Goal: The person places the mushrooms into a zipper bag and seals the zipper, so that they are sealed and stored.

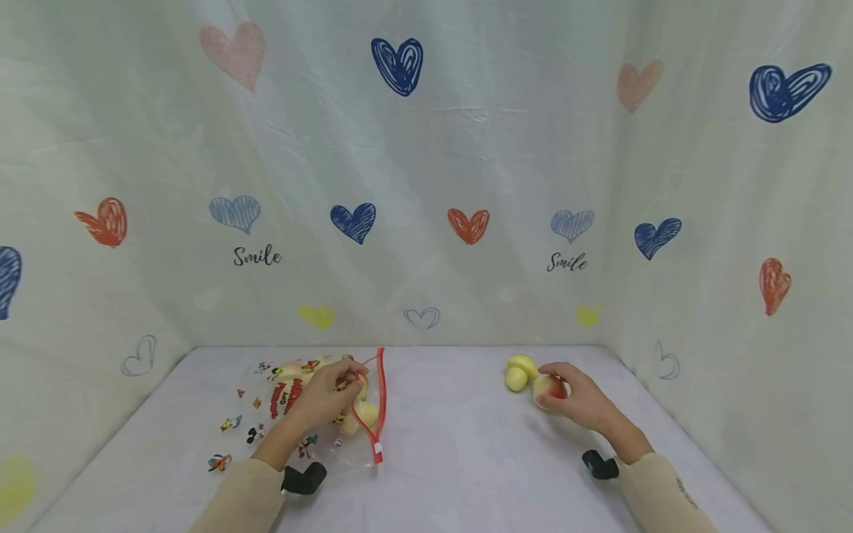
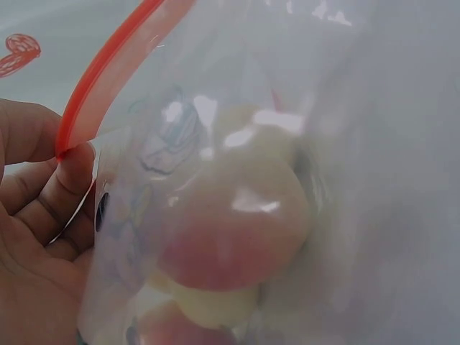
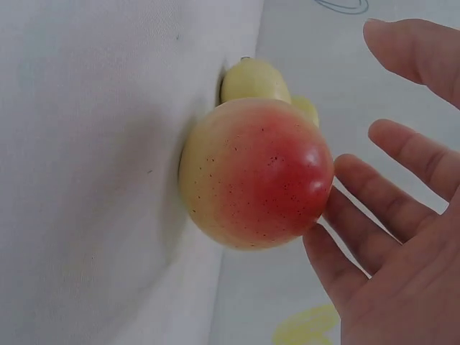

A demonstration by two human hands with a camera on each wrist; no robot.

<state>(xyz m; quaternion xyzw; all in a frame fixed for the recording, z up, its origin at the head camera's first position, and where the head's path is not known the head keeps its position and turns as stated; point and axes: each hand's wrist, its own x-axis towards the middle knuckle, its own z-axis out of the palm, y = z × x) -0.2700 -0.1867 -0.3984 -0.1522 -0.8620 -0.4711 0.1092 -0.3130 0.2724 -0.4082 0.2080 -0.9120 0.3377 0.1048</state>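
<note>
My left hand (image 1: 326, 398) pinches the red zip edge of a clear plastic bag (image 1: 382, 389) printed with cartoon figures. Through the bag's film in the left wrist view show several pale fruits, among them a red-and-yellow one (image 2: 233, 230). Over on the right, a round yellow-and-red speckled fruit like an apple (image 3: 255, 176) sits on the table. Spread fingers of my right hand (image 1: 581, 400) are at its side, with the thumb apart from it in the right wrist view. Just behind it lie small yellow fruits (image 1: 516, 379).
A white cloth covers the table (image 1: 446, 444). Behind and at both sides hangs a white curtain (image 1: 426, 148) printed with hearts and the word Smile. Each wrist carries a small black device, such as the one on the left wrist (image 1: 304, 479).
</note>
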